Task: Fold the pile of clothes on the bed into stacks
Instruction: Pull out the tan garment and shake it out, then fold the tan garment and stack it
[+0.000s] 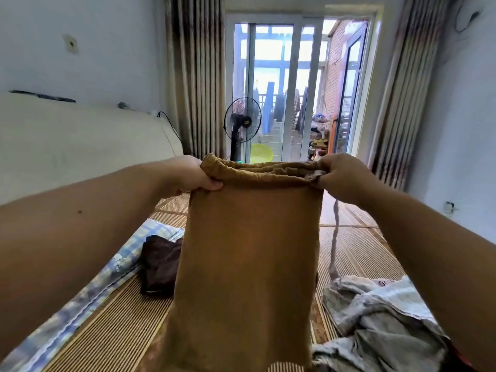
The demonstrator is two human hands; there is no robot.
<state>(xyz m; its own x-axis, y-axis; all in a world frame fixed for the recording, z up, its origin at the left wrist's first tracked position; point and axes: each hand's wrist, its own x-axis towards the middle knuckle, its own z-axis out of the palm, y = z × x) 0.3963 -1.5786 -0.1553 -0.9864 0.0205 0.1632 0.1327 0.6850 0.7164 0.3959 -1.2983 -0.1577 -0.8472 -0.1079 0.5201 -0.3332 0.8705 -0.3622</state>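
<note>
A mustard-brown garment (249,259) with an elastic waistband hangs in front of me above the bed. My left hand (192,174) pinches the waistband's left end. At the right end, my right hand (342,174) grips the bunched band. The cloth drops straight down and hides the bed's middle. A dark brown folded garment (161,264) lies on the bamboo mat (115,326) to the left. A crumpled pile of grey and pale clothes (381,318) lies at the lower right.
A blue checked sheet (88,285) runs along the bed's left edge beside a cream headboard (80,140). A standing fan (241,124) and a yellow basin (260,153) stand by the glass balcony door (279,84). Curtains hang on both sides.
</note>
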